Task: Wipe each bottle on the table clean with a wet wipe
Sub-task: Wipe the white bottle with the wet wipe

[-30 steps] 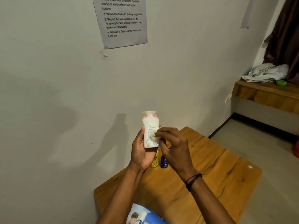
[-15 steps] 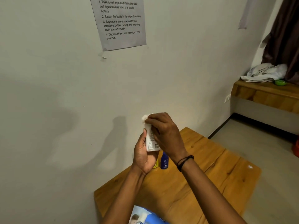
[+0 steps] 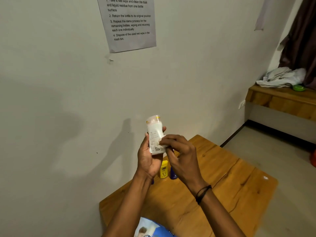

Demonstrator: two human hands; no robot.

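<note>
Left hand [image 3: 149,159] is holding the white bottle [image 3: 154,134] upright above the bench [image 3: 222,182], fingers clenched around its lower half, thumb at 9 o'clock, fingertips showing at 3 o'clock. Right hand [image 3: 181,156] is pinching a wet wipe [image 3: 159,142] against the bottle's label, fingers closing on it from 4 o'clock. Yellow bottle [image 3: 163,169] and blue bottle [image 3: 173,174] are standing on the bench at 6 o'clock below the hands.

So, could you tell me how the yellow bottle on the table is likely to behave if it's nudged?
The yellow bottle stands upright and looks narrow, so a high nudge would probably tip it. It looks like small plastic, likely light and not fragile. The blue bottle stands close beside it, so it may knock that too.
</note>
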